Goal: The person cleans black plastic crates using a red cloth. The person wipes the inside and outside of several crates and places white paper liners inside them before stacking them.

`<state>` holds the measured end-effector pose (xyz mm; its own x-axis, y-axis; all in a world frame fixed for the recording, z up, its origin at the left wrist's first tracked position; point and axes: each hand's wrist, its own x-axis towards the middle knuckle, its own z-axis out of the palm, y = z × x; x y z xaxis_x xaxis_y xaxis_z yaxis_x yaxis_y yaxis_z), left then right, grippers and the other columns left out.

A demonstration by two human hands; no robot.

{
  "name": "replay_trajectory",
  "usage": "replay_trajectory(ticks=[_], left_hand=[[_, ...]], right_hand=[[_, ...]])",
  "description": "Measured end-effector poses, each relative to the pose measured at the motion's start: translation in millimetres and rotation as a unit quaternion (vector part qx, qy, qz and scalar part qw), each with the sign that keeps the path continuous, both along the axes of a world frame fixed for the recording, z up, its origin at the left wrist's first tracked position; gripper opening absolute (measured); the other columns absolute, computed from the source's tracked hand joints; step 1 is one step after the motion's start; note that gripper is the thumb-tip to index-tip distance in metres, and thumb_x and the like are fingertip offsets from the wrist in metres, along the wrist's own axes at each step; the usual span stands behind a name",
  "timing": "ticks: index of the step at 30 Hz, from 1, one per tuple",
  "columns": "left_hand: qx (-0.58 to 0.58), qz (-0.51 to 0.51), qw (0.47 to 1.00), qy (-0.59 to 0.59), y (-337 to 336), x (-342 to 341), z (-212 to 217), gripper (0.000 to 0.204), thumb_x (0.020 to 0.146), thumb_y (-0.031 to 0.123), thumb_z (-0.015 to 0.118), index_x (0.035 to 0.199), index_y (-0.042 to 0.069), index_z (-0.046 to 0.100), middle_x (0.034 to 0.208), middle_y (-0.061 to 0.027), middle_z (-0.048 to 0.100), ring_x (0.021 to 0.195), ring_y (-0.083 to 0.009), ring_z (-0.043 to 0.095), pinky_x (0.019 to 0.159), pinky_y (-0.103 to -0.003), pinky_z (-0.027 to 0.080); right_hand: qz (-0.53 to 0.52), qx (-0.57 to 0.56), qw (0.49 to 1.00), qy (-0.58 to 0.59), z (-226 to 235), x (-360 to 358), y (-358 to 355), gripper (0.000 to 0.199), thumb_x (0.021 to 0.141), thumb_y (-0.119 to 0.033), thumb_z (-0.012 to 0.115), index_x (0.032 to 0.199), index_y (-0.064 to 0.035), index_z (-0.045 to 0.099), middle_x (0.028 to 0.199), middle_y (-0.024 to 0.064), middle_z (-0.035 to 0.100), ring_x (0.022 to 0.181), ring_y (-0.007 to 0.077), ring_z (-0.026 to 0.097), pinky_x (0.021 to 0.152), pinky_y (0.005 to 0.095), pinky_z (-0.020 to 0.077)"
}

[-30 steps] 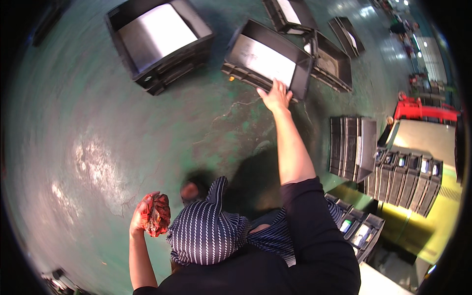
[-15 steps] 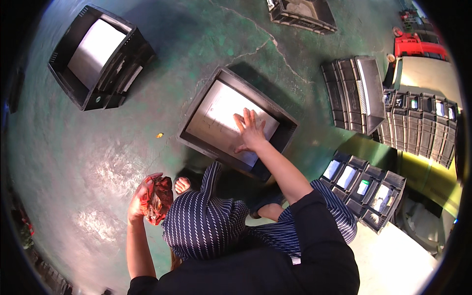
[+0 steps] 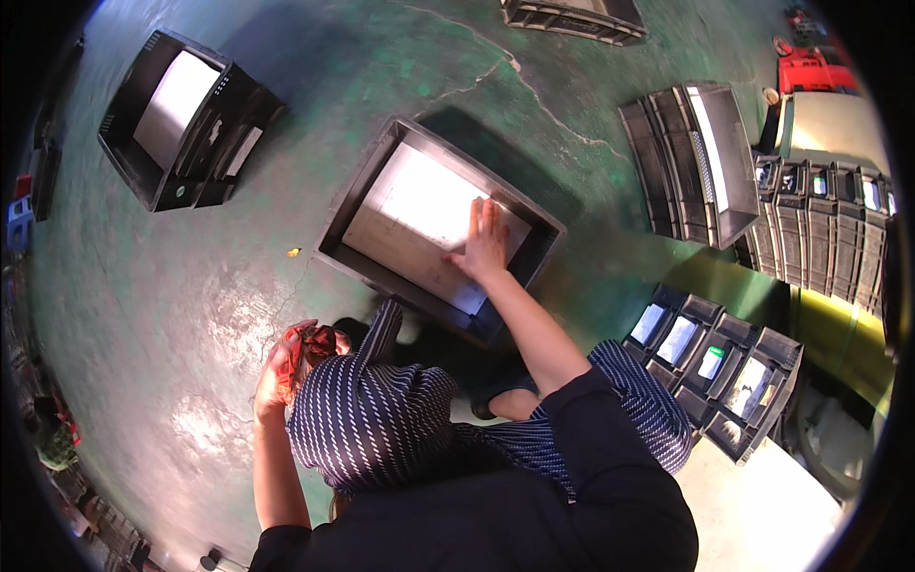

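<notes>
My left hand (image 3: 274, 374) is closed round a crumpled red cloth (image 3: 315, 345), held off to the left beside my striped apron (image 3: 367, 419). Part of the cloth is hidden by the fingers. In front of me on the floor stands a dark grey plastic crate (image 3: 412, 303). A pale flat sheet or board (image 3: 405, 195) lies over its bottom, brightly lit in the far part. My right hand (image 3: 484, 246) reaches into the right side of the crate, fingers stretched out and thumb apart, palm down on or just over the pale surface. Nothing shows in it.
A stack of dark crates (image 3: 205, 143) with a pale sheet inside stands far left. Another crate (image 3: 581, 21) is at the top edge. More stacked crates (image 3: 667, 172) stand right, and small dark bins (image 3: 710, 357) sit on a pale surface near my right knee.
My right hand's fingers have drawn closer together as it shifted slightly within the crate. The cloth in my left hand looks more bunched and partly turned. The whole view has shifted a little.
</notes>
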<state>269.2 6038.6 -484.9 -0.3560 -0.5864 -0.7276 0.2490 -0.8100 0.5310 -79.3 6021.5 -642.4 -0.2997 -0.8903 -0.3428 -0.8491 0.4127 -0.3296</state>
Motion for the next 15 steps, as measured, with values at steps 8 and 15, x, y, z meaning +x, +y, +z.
replay_trajectory(ticks=[8, 15], left_hand=[[-0.015, -0.009, 0.999, -0.041, 4, -11, 17, 0.048, 0.093, 0.031, 0.042, 0.128, -0.002, 0.042, 0.119, -0.0157, 0.055, 0.110, -0.0246, 0.054, 0.098, -0.037, 0.040], [0.005, 0.028, 1.000, -0.009, 6, -16, 18, 0.054, 0.089, 0.035, 0.049, 0.128, -0.003, 0.042, 0.118, -0.0172, 0.055, 0.110, -0.0261, 0.054, 0.098, -0.038, 0.041]], right_hand=[[-0.019, -0.022, 1.000, -0.008, -23, -13, 7, 0.111, 0.057, -0.036, 0.084, 0.143, -0.0069, 0.019, 0.146, 0.0153, 0.019, 0.136, 0.0339, 0.017, 0.104, 0.0605, 0.0210], [0.016, 0.020, 0.999, 0.032, -10, -1, 1, 0.109, 0.058, -0.040, 0.082, 0.142, -0.0058, 0.020, 0.136, 0.0139, 0.031, 0.128, 0.0322, 0.030, 0.103, 0.0590, 0.0232]])
